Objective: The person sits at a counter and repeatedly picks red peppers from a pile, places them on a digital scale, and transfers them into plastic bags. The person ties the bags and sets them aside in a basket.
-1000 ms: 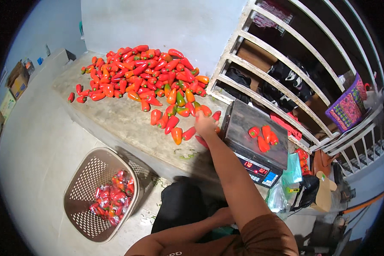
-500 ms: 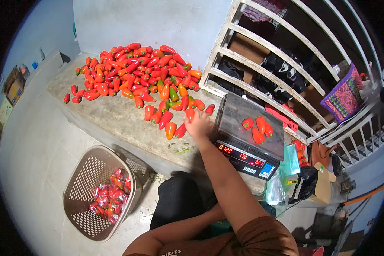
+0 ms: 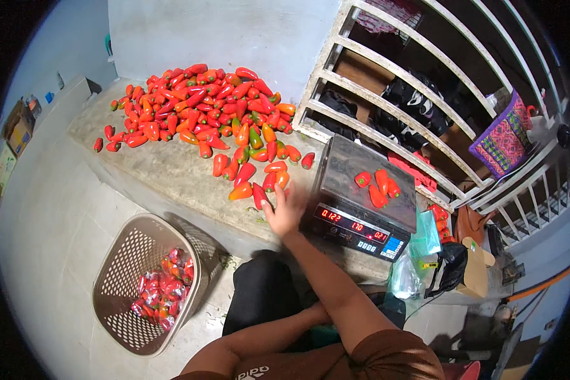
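- The right hand (image 3: 286, 214) is spread wide by the nearest peppers (image 3: 259, 196), gripping nothing I can see.
- Bare table (image 3: 177, 174) runs leftward along its near edge; the scale (image 3: 367, 221), four peppers (image 3: 378, 197) on top, crowds the right.
- The main pepper heap (image 3: 196, 104) sits against a pale wall (image 3: 215, 35), far side; a basket (image 3: 193, 278) stands near left on the floor (image 3: 57, 253).
- Fingertips blur; the left hand (image 3: 317, 313) is mostly hidden behind the right forearm (image 3: 335, 282), its grip I can't tell.

Left grip (image 3: 318, 313) partly hidden
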A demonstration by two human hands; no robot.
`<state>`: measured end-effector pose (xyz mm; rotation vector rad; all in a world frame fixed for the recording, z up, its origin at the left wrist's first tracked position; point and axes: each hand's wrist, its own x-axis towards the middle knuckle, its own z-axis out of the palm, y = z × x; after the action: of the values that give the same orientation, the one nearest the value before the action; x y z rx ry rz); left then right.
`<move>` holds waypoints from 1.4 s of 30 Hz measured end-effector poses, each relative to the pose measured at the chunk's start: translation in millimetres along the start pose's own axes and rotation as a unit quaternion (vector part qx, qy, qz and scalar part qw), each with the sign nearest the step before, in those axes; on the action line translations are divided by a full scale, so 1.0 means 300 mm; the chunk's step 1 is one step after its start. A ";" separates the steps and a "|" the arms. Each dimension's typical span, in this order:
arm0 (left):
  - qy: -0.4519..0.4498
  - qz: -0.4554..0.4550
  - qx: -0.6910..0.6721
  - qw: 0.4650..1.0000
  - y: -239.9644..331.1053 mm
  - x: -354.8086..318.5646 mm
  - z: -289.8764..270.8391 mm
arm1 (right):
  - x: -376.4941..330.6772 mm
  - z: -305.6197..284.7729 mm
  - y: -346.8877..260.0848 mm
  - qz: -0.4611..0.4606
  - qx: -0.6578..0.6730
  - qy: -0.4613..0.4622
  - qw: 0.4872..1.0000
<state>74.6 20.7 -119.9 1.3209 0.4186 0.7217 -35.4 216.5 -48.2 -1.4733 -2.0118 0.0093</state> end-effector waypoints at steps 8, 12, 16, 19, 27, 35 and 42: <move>0.039 0.040 0.027 0.998 0.206 -0.025 -0.032 | 0.089 0.145 0.016 -0.044 0.161 0.073 0.983; 0.032 0.057 -0.037 0.997 0.124 -0.013 -0.031 | 0.154 0.112 -0.009 -0.055 0.134 0.097 0.985; 0.015 -0.004 -0.041 0.999 0.044 0.005 -0.010 | 0.201 0.064 -0.057 -0.012 0.101 0.067 0.993; 0.004 -0.019 -0.152 0.988 0.041 0.013 -0.013 | 0.199 0.077 -0.064 -0.004 0.090 0.027 0.996; -0.018 -0.056 0.061 0.996 0.333 -0.028 -0.062 | 0.279 0.139 -0.080 -0.150 0.048 0.033 0.987; -0.014 -0.043 0.034 0.998 0.282 -0.023 -0.050 | 0.455 0.222 -0.050 -0.060 -0.088 -0.121 0.987; -0.011 -0.045 0.031 0.998 0.284 -0.028 -0.044 | 0.470 0.226 -0.011 -0.056 -0.156 -0.133 0.977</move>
<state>39.8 31.2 -41.2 1.3577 0.4829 0.6230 -95.4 360.2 -32.8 -1.6155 -2.3986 -0.1712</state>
